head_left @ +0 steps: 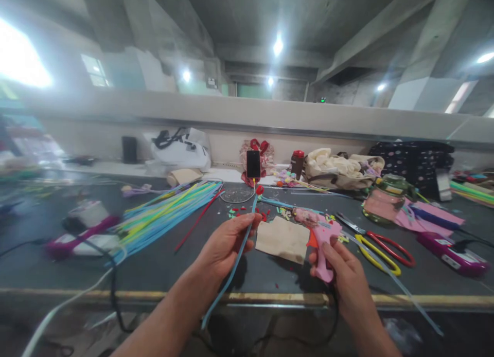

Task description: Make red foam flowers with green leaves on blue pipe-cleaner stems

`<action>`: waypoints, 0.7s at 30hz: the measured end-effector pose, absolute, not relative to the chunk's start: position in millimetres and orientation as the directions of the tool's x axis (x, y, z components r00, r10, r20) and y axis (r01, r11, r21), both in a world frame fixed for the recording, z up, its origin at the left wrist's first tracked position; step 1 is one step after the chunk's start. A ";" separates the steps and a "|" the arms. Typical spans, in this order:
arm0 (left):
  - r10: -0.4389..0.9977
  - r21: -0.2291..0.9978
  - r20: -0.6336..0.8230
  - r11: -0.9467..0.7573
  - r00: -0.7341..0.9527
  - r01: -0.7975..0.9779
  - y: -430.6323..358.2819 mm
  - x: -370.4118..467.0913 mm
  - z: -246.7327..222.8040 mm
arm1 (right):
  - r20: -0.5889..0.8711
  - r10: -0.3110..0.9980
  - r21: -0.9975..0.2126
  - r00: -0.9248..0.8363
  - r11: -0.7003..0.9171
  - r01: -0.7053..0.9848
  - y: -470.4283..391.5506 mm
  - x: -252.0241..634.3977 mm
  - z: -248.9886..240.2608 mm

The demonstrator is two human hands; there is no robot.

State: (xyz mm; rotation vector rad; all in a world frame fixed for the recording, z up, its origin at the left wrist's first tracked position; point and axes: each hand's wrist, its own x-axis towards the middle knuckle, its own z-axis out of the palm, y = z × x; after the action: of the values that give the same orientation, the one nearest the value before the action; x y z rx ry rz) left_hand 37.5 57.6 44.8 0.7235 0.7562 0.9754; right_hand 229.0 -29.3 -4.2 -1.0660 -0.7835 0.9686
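My left hand (230, 239) pinches a blue pipe cleaner (236, 264), its lower end hanging past the table's front edge. At its top sits a small red piece (260, 190). My right hand (341, 264) is wrapped round the handle of a pink hot glue gun (322, 244), whose nozzle points left toward the pipe cleaner, apart from it. A long translucent glue stick (397, 280) runs out behind the gun to the lower right. Between my hands a beige piece of cardboard (287, 239) lies on the dark table.
A bundle of blue, green and yellow pipe cleaners (170, 218) lies left, beside a red one (198, 220). Scissors (382, 249) with red and yellow handles lie right, near a purple device (453, 254). A phone (253, 164) stands at the back. Cables cross the front left.
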 end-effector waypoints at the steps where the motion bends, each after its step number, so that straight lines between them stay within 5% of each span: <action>1: 0.899 0.805 -0.231 0.392 0.373 -0.446 58.3 38.5 43.4 | 0.070 0.923 -0.953 0.378 0.174 -0.247 -28.6 228.2 -4.0; 21: 0.841 0.801 -0.245 0.456 0.482 -0.388 58.7 51.6 23.9 | 0.288 0.858 -0.957 0.426 0.267 0.111 -14.9 217.1 12.5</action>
State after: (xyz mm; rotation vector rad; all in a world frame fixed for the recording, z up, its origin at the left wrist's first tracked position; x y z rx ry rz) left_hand 51.6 58.7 23.9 0.7463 0.7040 0.8401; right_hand 217.1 -14.9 12.5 -1.2109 -1.0284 0.6474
